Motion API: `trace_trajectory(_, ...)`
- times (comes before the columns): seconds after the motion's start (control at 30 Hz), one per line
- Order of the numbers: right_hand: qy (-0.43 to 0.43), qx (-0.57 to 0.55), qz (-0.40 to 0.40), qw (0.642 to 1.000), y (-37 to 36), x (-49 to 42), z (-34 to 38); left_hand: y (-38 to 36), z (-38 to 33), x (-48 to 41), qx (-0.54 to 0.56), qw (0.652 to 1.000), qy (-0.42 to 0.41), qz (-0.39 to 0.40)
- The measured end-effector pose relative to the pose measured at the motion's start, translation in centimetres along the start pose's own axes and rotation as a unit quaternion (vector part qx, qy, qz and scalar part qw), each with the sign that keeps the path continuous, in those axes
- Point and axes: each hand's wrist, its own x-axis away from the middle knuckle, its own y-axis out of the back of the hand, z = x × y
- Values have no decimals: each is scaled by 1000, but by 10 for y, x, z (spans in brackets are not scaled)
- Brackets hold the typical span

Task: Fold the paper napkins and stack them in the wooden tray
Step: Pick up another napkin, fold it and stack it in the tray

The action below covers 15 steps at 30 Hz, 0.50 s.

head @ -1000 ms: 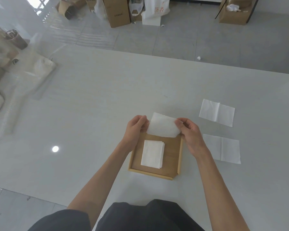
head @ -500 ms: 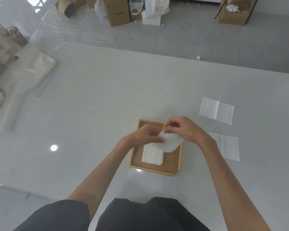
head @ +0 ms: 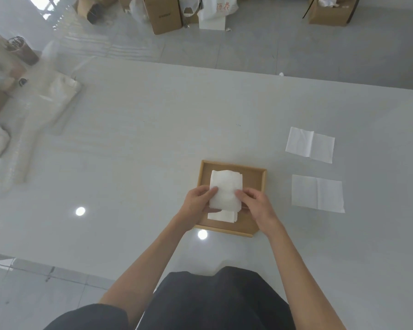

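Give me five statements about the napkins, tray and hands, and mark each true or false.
1. Both hands, left hand and right hand, hold a folded napkin over the wooden tray. True.
2. The tray holds nothing else. False: a stack of napkins lies in it, under the held one.
3. Two open napkins, the far napkin and the near napkin, lie right of the tray. True.
4. Those two napkins overlap. False: they lie apart.
5. The tray stands on the floor. False: it is on the table.
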Motion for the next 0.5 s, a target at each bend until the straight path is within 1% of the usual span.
trace_trajectory(0.07, 3, 20, -30, 999, -4, -1, -15, 3, 11, -1, 35, 999, 36, -4)
trace_trajectory(0.1, 6, 40, -43, 998, -6, -2, -23, 3, 16, -2, 28, 999, 43, -10)
trace_trajectory(0.17, 8, 85, -66, 994, -7, -5, -36, 2, 28, -6, -53, 997, 32, -46)
trace_trajectory(0.23, 7, 127, -87, 988, -9, -9, -47, 0, 40, -15, -148, 984, 9, -97)
trace_trajectory(0.3, 9, 179, -107, 978, -13, -12, -55, -2, 48, -24, -219, 967, -11, -129)
trace_trajectory(0.4, 15, 254, -127, 959, -18, -16, -60, -4, 55, -34, -279, 945, -37, -164)
trace_trajectory(0.5, 11, 283, -138, 949, -23, -19, -66, -4, 59, -43, -315, 932, -46, -173)
